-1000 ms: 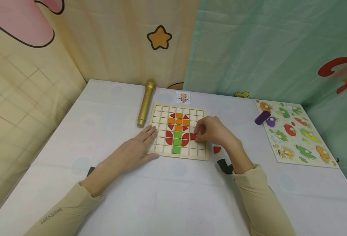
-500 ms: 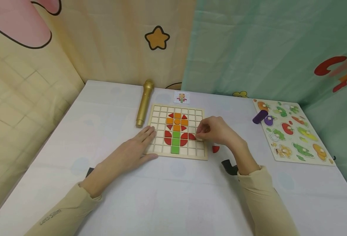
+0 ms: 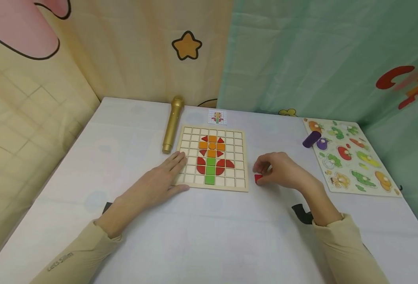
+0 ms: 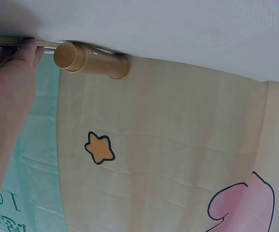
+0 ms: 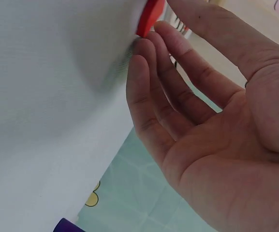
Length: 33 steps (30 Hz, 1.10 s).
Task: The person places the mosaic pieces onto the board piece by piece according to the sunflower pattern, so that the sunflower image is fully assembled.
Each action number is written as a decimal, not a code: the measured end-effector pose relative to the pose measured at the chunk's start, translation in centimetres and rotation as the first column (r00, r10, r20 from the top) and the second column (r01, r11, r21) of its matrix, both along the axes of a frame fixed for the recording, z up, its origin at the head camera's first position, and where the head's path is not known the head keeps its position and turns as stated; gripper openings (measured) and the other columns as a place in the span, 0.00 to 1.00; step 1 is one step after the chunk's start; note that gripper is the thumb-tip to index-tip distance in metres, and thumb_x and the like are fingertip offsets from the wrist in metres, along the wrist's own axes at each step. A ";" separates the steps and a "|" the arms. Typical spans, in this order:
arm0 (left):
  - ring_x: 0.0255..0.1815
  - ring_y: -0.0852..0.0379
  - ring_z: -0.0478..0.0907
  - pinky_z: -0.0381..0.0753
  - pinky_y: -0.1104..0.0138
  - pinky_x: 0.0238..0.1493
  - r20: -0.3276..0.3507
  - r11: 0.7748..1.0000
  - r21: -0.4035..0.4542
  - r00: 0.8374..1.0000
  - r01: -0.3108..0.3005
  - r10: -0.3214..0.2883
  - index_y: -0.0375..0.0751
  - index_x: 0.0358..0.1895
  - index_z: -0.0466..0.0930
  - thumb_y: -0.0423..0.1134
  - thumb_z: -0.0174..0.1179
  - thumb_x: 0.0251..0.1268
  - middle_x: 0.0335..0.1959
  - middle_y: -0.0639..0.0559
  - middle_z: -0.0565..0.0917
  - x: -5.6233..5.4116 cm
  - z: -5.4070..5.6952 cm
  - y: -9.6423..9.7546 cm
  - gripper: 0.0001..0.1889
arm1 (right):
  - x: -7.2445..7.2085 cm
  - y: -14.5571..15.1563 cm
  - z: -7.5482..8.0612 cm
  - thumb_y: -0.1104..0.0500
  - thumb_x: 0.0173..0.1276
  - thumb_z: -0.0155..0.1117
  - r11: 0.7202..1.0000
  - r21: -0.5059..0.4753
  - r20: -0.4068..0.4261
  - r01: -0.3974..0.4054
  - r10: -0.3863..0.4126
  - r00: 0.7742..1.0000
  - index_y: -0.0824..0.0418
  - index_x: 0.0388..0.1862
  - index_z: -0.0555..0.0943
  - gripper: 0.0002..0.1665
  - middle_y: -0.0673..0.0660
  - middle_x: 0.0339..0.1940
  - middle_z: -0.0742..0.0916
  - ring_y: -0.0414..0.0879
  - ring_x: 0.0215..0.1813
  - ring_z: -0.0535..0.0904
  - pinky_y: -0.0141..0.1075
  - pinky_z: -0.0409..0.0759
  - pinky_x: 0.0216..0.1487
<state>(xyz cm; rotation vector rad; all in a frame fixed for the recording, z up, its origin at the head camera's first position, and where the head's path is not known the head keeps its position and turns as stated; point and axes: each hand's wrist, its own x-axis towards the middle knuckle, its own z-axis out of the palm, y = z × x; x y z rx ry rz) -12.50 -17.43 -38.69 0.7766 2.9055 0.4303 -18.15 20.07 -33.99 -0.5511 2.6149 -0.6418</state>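
A wooden grid board lies mid-table, with orange squares, green squares, red triangles and red quarter-circle pieces arranged as a flower. My left hand rests flat at its left edge, fingers extended over the rim; the left wrist view shows these fingers against the board's side. Right of the board, my right hand pinches a loose red quarter-circle piece at table level. In the right wrist view, that red piece sits between thumb and index finger, with the other fingers bent loosely.
A gold microphone lies left of the board. Behind it is a small pattern card. At the right, a purple cylinder rests against a vegetable puzzle board. A dark curved strap shows by my right wrist.
My right hand has left the red piece at the right of the flower and moved right and toward me to the loose red piece. My left hand stays in place.
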 end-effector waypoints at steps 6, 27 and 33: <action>0.88 0.42 0.48 0.63 0.47 0.82 0.003 1.000 0.007 1.000 0.002 -0.002 0.33 0.83 0.56 0.60 0.64 0.74 0.87 0.40 0.54 -0.1 0.0 -0.1 0.48 | 0.1 0.1 -0.8 0.63 0.61 0.82 1.000 -0.018 -0.028 -0.017 0.017 0.999 0.57 0.41 0.87 0.12 0.51 0.34 0.87 0.46 0.39 0.80 0.38 0.84 0.44; 0.88 0.43 0.47 0.63 0.47 0.82 0.001 1.000 -0.005 1.000 -0.001 0.001 0.34 0.84 0.56 0.60 0.64 0.73 0.87 0.41 0.54 0.0 0.0 -0.1 0.48 | -0.5 -1.8 0.3 0.63 0.72 0.72 0.985 -0.112 -0.072 -0.133 0.125 0.989 0.56 0.50 0.91 0.10 0.48 0.37 0.87 0.46 0.40 0.79 0.34 0.81 0.40; 0.88 0.42 0.48 0.63 0.47 0.82 -0.002 1.000 0.001 1.000 0.001 -0.001 0.34 0.83 0.56 0.60 0.64 0.73 0.87 0.40 0.54 0.0 0.0 -0.1 0.48 | -1.2 -4.4 0.5 0.60 0.71 0.74 0.983 -0.164 -0.085 -0.080 0.067 0.994 0.55 0.43 0.88 0.04 0.49 0.34 0.87 0.47 0.41 0.80 0.38 0.81 0.44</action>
